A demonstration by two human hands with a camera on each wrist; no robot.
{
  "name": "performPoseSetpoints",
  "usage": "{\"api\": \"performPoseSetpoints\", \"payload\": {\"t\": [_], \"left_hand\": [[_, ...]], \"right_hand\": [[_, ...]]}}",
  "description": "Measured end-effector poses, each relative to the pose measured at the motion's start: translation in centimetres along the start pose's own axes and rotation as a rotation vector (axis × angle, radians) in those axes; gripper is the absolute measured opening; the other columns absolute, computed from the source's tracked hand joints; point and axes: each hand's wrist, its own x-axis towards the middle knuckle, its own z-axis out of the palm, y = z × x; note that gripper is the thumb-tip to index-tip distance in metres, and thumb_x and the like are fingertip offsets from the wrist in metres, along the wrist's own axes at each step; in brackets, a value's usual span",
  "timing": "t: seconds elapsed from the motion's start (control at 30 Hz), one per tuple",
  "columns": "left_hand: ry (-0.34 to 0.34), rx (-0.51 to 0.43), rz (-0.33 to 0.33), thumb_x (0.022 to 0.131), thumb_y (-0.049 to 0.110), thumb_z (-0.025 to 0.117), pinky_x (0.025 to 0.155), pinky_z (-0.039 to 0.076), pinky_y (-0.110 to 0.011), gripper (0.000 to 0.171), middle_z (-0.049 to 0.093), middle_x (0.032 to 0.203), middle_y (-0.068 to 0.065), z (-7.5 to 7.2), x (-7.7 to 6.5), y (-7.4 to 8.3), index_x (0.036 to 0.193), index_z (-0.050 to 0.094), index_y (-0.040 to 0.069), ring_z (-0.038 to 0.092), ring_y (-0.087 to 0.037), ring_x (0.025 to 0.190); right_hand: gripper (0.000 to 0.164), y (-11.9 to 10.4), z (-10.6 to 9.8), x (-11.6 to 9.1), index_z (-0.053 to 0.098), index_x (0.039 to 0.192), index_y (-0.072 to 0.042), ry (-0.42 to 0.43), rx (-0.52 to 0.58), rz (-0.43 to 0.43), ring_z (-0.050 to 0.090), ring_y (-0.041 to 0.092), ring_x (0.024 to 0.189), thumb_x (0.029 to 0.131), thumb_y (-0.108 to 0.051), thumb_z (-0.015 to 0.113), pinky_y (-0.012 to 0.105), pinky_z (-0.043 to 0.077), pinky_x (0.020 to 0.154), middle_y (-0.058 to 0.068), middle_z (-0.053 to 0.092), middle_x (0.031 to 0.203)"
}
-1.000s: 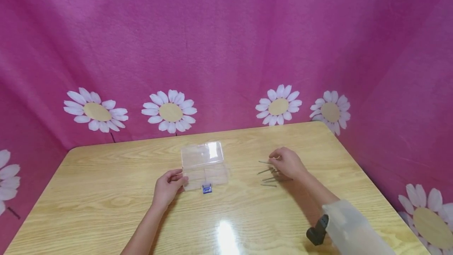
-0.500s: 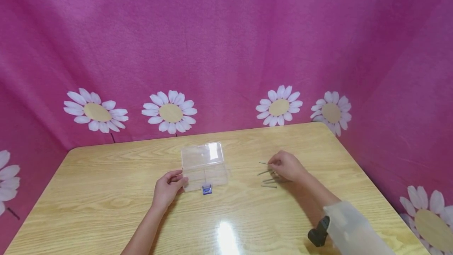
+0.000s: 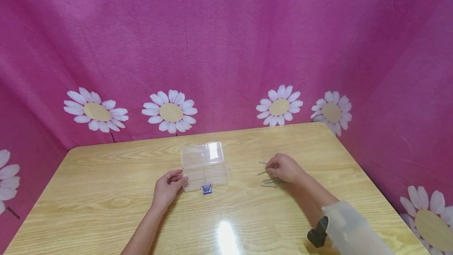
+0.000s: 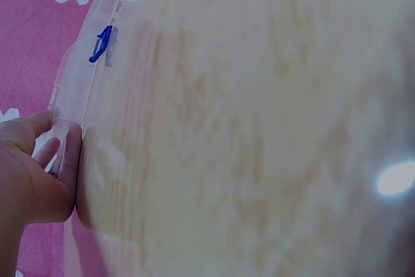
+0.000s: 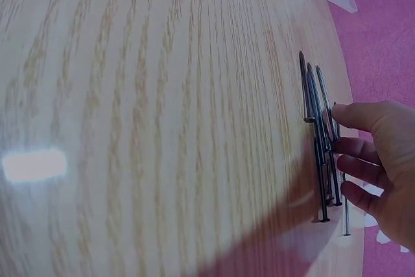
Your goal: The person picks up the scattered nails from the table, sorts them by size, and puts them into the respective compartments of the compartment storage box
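A clear plastic divided box [image 3: 216, 174] lies on the table, its transparent lid [image 3: 194, 157] raised at the back and a blue latch [image 3: 207, 189] at its front. My left hand [image 3: 167, 189] holds the box's left end, thumb on one side and fingers on the other in the left wrist view. Right of the box, several long metal nails [image 3: 269, 186] lie in a loose group. Over them is my right hand [image 3: 286, 168], with part of the group hidden under it. In the right wrist view its thumb and fingertips are right at the nails [image 5: 322, 212], thumb and forefinger apart.
The wood-grain table [image 3: 106, 192] ends at a magenta cloth [image 3: 226, 50] printed with white daisies. A black device [image 3: 317, 232] sits by my right sleeve [image 3: 348, 223]. Light glares off the tabletop at the front middle.
My right hand has shifted a little nearer to me and to the left over the nails. The left hand and the box stay in place.
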Motion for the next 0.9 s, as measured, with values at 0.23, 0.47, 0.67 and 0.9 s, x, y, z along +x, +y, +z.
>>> {"api": "performPoseSetpoints", "payload": {"t": [0.23,0.47,0.67,0.9], "left_hand": [[0.001,-0.017,0.004,0.078,0.013,0.065,0.062,0.052,-0.020,0.038,0.059,0.099,-0.012,0.02,-0.09,0.05,0.114,0.056,0.004,0.056,-0.006,0.073],[0.001,-0.020,0.008,0.078,0.013,0.065,0.062,0.052,-0.020,0.039,0.059,0.100,-0.013,-0.01,-0.09,0.00,0.114,0.056,0.004,0.056,-0.006,0.073],[-0.001,-0.017,0.012,0.078,0.013,0.066,0.062,0.052,-0.019,0.039,0.059,0.102,-0.014,-0.03,0.01,-0.07,0.114,0.056,0.004,0.056,-0.005,0.073],[0.002,-0.005,0.015,0.078,0.014,0.066,0.061,0.052,-0.019,0.038,0.059,0.101,-0.013,-0.02,0.01,-0.07,0.113,0.056,0.004,0.056,-0.005,0.072]], "right_hand": [[0.009,0.01,0.05,-0.06,0.070,0.084,-0.012,-0.043,-0.049,0.001,0.047,0.011,0.073,0.077,-0.015,0.065,0.026,0.043,0.067,-0.001,0.055,0.079],[0.008,-0.33,0.01,0.03,0.071,0.082,-0.013,-0.048,-0.080,-0.014,0.049,0.011,0.076,0.078,-0.016,0.065,0.028,0.044,0.071,-0.003,0.056,0.079],[0.008,-0.10,0.10,0.09,0.071,0.082,-0.014,-0.041,-0.101,-0.042,0.049,0.012,0.077,0.078,-0.016,0.064,0.028,0.044,0.070,-0.002,0.056,0.079],[0.007,0.32,0.39,0.03,0.070,0.081,-0.014,-0.021,-0.055,-0.062,0.049,0.011,0.076,0.078,-0.015,0.064,0.027,0.043,0.070,-0.005,0.057,0.076]]}}
